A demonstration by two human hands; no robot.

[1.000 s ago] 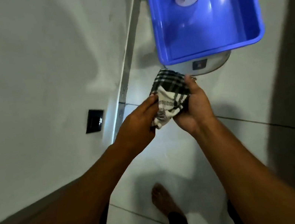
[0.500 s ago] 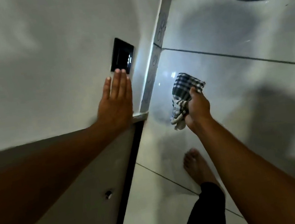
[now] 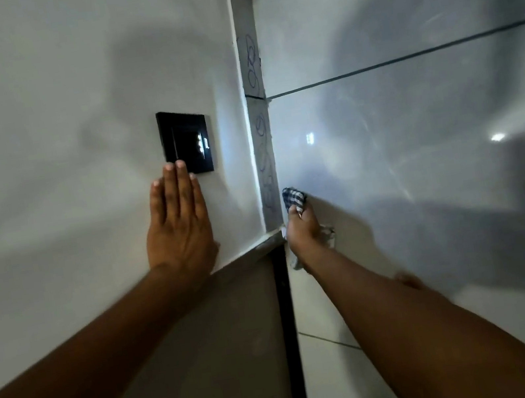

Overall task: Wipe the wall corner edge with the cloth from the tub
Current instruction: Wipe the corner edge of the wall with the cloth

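A pale painted wall (image 3: 48, 113) fills the left side, with a black switch plate (image 3: 184, 141) mounted on it showing small lit marks. To the right spreads a glossy grey tiled surface (image 3: 418, 145) with a dark grout line (image 3: 404, 57), bright light glints and broad soft shadows. A dark vertical gap (image 3: 290, 333) runs below the corner, beside a beige panel (image 3: 195, 366).

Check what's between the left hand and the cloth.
In the head view: bare white wall, then the scribbled corner strip. Left hand lies flat on the wall; right hand holds the checked cloth.
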